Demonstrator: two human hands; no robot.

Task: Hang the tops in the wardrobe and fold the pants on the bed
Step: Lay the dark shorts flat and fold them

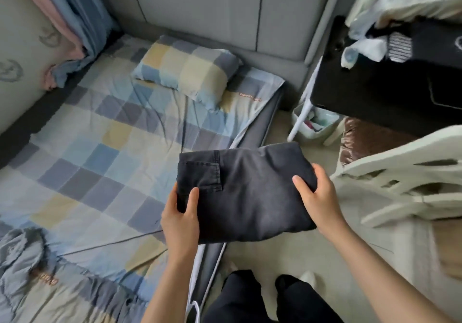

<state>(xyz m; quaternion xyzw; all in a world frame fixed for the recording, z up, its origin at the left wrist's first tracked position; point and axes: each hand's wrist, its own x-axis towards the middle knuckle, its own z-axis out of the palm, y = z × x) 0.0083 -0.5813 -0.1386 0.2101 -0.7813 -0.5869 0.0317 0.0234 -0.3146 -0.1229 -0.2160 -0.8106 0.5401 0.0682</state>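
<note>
The dark folded pants (pixel 246 192) are held as a flat bundle in the air above the near right edge of the bed (pixel 82 162), half over the floor, pocket side up. The left hand (pixel 180 216) grips the left end, thumb on top and fingers underneath; the right hand (pixel 318 197) clasps the right end the same way. The step looks like setting the fold down on the checked sheet. To do it well, keep both ends level so the layers do not slide, carry it left, clear of the pillow (pixel 186 68) and the crumpled quilt (pixel 30 267) at near left, lower it flat, then smooth the top.
</note>
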